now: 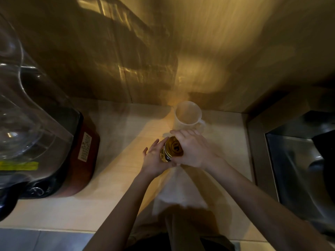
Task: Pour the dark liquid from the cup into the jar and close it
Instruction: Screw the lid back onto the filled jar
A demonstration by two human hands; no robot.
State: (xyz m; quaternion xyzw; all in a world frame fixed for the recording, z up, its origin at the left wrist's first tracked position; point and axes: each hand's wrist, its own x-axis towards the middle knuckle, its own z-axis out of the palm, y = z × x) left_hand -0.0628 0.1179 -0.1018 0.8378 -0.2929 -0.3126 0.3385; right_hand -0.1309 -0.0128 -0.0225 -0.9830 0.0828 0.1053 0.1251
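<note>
While between both hands [183, 153]: jar [167, 154], lid [175, 146].

The jar [169, 153] sits at the middle of the worktop [116, 134], the left hand [154, 160] against its 9 o'clock side and the right hand [192, 149] over its lid [175, 146]. The cup [188, 115] stands just beyond at 12 o'clock, near the back wall [199, 51]. A blender [45, 133] occupies 9 o'clock; a sink [299, 160] lies at 3 o'clock.
</note>
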